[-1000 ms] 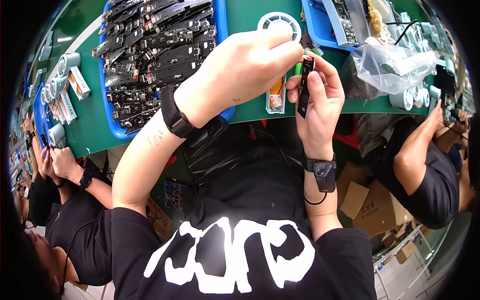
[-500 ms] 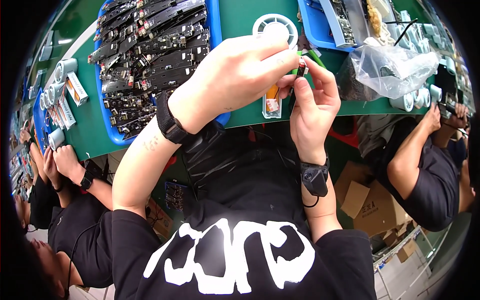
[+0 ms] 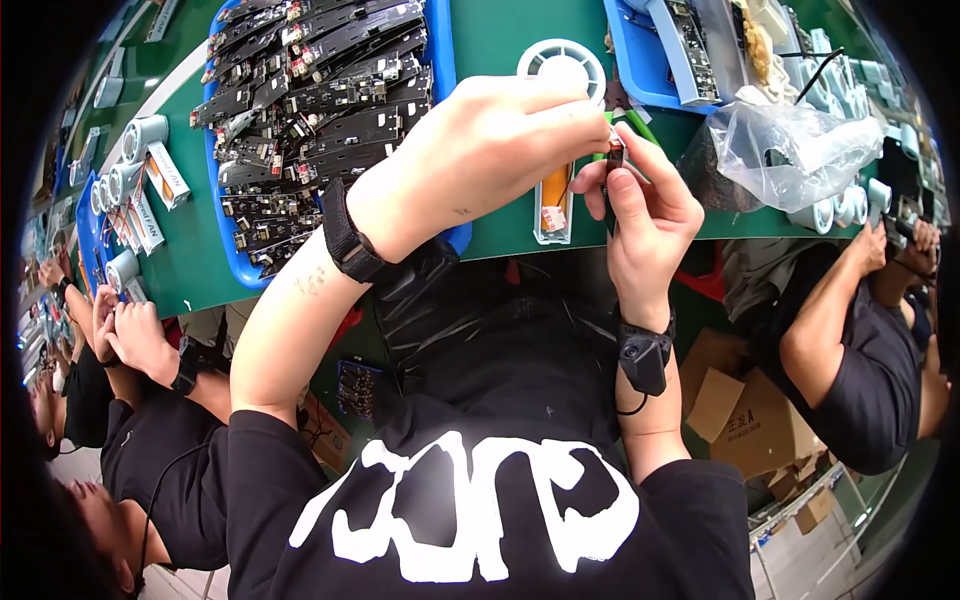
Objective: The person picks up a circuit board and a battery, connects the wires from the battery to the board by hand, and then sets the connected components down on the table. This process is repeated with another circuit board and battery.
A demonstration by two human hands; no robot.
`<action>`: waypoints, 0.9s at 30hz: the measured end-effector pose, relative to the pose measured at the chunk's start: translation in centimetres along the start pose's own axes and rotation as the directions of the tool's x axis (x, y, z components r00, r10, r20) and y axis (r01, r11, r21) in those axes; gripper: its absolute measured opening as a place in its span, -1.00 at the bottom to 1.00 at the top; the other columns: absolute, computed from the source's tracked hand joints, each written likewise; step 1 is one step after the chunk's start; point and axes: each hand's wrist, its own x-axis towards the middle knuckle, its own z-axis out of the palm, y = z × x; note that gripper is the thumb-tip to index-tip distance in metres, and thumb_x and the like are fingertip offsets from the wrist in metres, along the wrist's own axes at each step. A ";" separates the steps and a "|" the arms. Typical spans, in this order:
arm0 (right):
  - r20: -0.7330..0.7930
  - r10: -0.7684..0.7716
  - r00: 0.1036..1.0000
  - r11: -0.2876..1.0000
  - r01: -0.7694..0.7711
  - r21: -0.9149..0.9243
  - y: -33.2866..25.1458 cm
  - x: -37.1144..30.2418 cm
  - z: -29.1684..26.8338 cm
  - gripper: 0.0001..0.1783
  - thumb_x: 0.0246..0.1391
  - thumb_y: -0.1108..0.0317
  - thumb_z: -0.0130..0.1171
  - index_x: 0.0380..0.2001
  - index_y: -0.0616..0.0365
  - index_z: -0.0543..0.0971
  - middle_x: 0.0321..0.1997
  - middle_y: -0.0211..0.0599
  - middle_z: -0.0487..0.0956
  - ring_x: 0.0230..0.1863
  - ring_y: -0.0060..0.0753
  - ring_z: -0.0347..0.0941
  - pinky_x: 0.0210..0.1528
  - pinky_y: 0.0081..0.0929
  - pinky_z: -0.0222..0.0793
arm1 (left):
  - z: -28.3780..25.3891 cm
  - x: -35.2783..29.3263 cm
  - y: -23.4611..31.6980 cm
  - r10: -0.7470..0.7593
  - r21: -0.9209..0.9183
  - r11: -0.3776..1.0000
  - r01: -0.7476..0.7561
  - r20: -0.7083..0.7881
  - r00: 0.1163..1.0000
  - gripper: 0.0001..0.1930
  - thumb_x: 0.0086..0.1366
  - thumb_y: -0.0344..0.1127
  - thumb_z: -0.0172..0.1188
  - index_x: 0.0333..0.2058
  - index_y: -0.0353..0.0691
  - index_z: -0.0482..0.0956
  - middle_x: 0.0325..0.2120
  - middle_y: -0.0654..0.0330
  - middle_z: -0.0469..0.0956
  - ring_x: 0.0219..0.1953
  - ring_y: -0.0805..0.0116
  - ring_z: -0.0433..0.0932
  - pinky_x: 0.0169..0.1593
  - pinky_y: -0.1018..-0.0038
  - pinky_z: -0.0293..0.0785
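Note:
My right hand [image 3: 652, 215] pinches a narrow black circuit board [image 3: 615, 158] with a small red-and-white connector at its top, held upright just above the table. Across from the left reaches my left hand [image 3: 500, 150], fingers bent and tips closed at that connector; what they grip is hidden. Beneath the hands lies a light-blue handheld fan shell [image 3: 562, 62] with a round, spoked head. An orange battery [image 3: 554, 192] with a whitish label sits in its open handle. Green strips [image 3: 640, 125] show beside the fan, partly covered by my fingers.
A blue tray [image 3: 440, 50] heaped with black circuit boards stands left on the green table [image 3: 490, 30]. At right are another blue tray [image 3: 625, 70] and a clear plastic bag [image 3: 790, 155]. Co-workers sit on both sides; a cardboard box [image 3: 755, 425] is at lower right.
The view has shifted slightly. My right hand, with the circuit board, has moved a little right and nearer to me. My left fingers stay at the connector.

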 end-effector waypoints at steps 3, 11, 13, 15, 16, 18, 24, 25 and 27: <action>0.065 0.049 0.997 0.999 -0.048 -0.022 -0.3 0.5 -0.4 -0.63 0.30 0.52 0.12 0.14 0.39 0.51 -0.17 -0.15 0.64 -0.31 -0.45 0.56 -0.40 -0.65 0.32 | -0.9 0.2 0.1 -0.021 -0.028 0.999 0.020 -0.047 0.999 -0.82 0.16 -0.44 0.34 -0.23 -0.19 0.67 -0.40 0.19 0.61 -0.42 0.19 0.65 -0.38 0.42 0.59; 0.005 0.065 0.998 0.984 -0.063 -0.167 0.1 0.2 -3.3 -0.74 0.34 0.43 0.10 0.02 0.33 0.54 -0.29 -0.25 0.62 -0.42 -0.62 0.39 -0.39 -0.70 0.25 | -0.3 -0.2 0.1 0.009 -0.153 0.988 -0.017 -0.052 0.999 -0.91 0.04 -0.32 0.23 -0.53 -0.18 0.65 -0.50 0.14 0.59 -0.39 0.07 0.63 -0.31 0.24 0.57; 0.004 0.075 0.997 0.979 -0.073 -0.192 -0.1 0.7 -3.5 -0.73 0.35 0.43 0.08 0.02 0.35 0.55 -0.32 -0.28 0.60 -0.43 -0.64 0.36 -0.37 -0.71 0.23 | 0.9 -0.1 -0.3 0.019 -0.102 0.994 -0.030 -0.103 0.995 -0.88 0.03 -0.27 0.25 -0.56 -0.17 0.65 -0.52 0.14 0.60 -0.41 0.06 0.63 -0.31 0.22 0.55; -0.006 0.091 0.996 0.971 -0.090 -0.222 0.1 1.6 -3.8 -0.73 0.35 0.43 0.08 0.01 0.35 0.56 -0.32 -0.30 0.59 -0.43 -0.65 0.34 -0.37 -0.71 0.21 | 1.6 -0.2 -0.5 -0.026 -0.075 0.997 0.016 -0.140 0.990 -0.85 0.04 -0.23 0.28 -0.56 -0.17 0.66 -0.51 0.16 0.62 -0.40 0.06 0.63 -0.32 0.21 0.55; -0.053 0.097 0.994 0.964 -0.107 -0.245 0.4 1.8 -4.5 -0.73 0.35 0.43 0.08 0.01 0.35 0.57 -0.31 -0.30 0.60 -0.43 -0.65 0.34 -0.37 -0.71 0.21 | 2.0 0.0 -0.5 -0.048 -0.085 0.996 0.036 -0.140 0.989 -0.85 0.05 -0.22 0.29 -0.54 -0.16 0.68 -0.50 0.17 0.63 -0.39 0.07 0.63 -0.32 0.21 0.54; 0.092 0.145 0.985 0.956 -0.115 -0.268 -0.7 2.6 -5.4 -0.74 0.35 0.43 0.08 0.03 0.32 0.54 -0.26 -0.30 0.59 -0.39 -0.63 0.39 -0.36 -0.71 0.25 | 2.4 0.5 -0.8 -0.023 -0.102 0.995 0.004 -0.186 0.982 -0.85 0.08 -0.20 0.29 -0.51 -0.13 0.70 -0.49 0.19 0.64 -0.38 0.08 0.64 -0.31 0.21 0.55; -0.054 -0.004 0.999 0.907 -0.019 -0.420 -2.6 2.5 -1.5 -0.71 0.14 0.48 0.26 -0.09 0.42 0.65 -0.21 -0.14 0.64 -0.28 -0.36 0.50 -0.21 -0.46 0.48 | 1.9 0.8 -0.8 -0.005 -0.155 0.988 -0.027 -0.204 0.979 -0.86 0.12 -0.29 0.23 -0.57 -0.16 0.64 -0.51 0.22 0.62 -0.42 0.10 0.63 -0.37 0.22 0.56; -0.060 -0.011 0.998 0.902 -0.016 -0.432 -2.9 2.2 -1.5 -0.71 0.14 0.46 0.27 -0.09 0.42 0.64 -0.17 -0.12 0.65 -0.25 -0.33 0.52 -0.18 -0.44 0.49 | 1.9 0.8 -0.5 -0.001 -0.166 0.985 -0.037 -0.221 0.975 -0.86 0.12 -0.29 0.23 -0.57 -0.16 0.64 -0.51 0.22 0.62 -0.42 0.10 0.63 -0.37 0.22 0.56; -0.109 0.067 0.992 0.947 -0.097 -0.306 -1.8 1.9 -2.0 -0.74 0.25 0.45 0.16 -0.04 0.35 0.56 -0.18 -0.20 0.61 -0.30 -0.46 0.47 -0.28 -0.56 0.39 | 1.8 0.2 -0.1 -0.045 -0.068 0.997 0.034 -0.170 0.984 -0.88 0.13 -0.32 0.22 -0.53 -0.19 0.62 -0.46 0.17 0.60 -0.40 0.09 0.63 -0.36 0.22 0.57</action>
